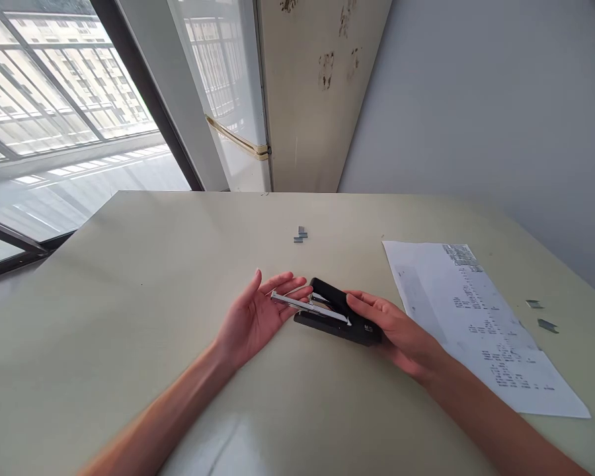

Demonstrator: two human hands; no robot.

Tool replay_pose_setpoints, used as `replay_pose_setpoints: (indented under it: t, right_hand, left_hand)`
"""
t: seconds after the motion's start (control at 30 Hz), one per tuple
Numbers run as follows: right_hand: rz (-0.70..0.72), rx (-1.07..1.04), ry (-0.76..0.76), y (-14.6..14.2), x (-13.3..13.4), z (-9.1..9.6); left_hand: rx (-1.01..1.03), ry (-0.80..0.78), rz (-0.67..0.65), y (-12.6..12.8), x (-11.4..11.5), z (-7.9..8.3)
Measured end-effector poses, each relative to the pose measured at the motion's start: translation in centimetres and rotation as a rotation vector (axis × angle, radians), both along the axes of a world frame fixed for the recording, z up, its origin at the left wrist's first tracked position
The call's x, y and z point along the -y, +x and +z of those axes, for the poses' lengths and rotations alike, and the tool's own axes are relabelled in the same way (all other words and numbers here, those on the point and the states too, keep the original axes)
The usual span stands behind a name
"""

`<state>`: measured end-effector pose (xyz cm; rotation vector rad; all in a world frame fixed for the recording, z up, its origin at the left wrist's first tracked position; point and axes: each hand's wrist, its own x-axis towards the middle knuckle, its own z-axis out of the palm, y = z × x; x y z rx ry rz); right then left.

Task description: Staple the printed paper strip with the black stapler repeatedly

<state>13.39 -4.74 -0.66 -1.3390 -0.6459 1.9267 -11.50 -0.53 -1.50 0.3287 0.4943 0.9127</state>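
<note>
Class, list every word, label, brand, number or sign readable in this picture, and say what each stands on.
No text can be read.
Printed sheet: lines of print, too small and blurred to read.
Black stapler: a small pale mark, too small to read.

Bright daylight enters at upper left, washing the balcony (74, 155) nearly white; the refrigerator door (228, 86) mirrors it, and glare pools low on the tabletop (238, 446). Upright lines splay towards the edges; the stapler (342, 332) looks sharp, the small print (507, 355) blurred.
</note>
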Motion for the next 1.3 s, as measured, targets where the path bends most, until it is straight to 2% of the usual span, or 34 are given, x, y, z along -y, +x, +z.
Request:
replay_pose_setpoints:
  t: [0.23,0.63,0.83,1.03,1.3]
  right_hand:
    - [-0.073,-0.127,-0.081,-0.3,0.2,0.7]
    - [-0.047,-0.081,-0.047,0.0,0.1,-0.1]
    - [0.016,-0.044,-0.049,0.1,0.2,0.4]
    - [0.088,-0.037,-0.021,0.3,0.1,0.1]
    - [0.171,-0.02,0.051,0.0,0.6,0.8]
  left_hand:
    - [0.035,-0.055,0.003,-0.1,-0.1,-0.1]
    - [-0.045,-0.039,-0.033,-0.3,-0.2,-0.7]
    - [-0.108,-0.013,0.006,-0.5,-0.4,-1.0]
    - [-0.07,-0.021,0.035,-0.8,-0.6,-1.3]
    - [-0.077,-0.058,0.063,-0.7,-0.5,-1.3]
